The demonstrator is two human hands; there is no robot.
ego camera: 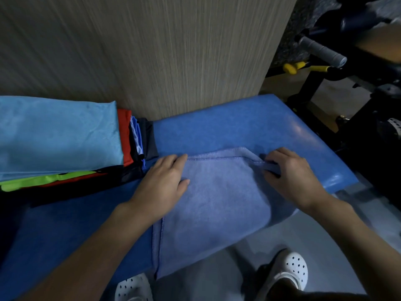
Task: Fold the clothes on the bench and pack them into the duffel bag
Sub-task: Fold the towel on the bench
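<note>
A pale blue towel-like cloth (217, 205) lies spread on the blue padded bench (249, 127), its near part hanging over the front edge. My left hand (162, 181) rests flat on the cloth's far left corner with straight fingers. My right hand (290, 172) pinches the cloth's far right corner, fingers curled around a fold of fabric. To the left sits a stack of folded clothes (58, 135): a light blue piece on top, with red, neon green, black and blue ones beneath. No duffel bag is in view.
A wood-grain wall panel (152, 51) stands right behind the bench. Black gym equipment with a grey grip (321, 51) and a yellow handle (303, 67) is at the right. My white perforated shoes (288, 270) stand on the grey floor below the bench edge.
</note>
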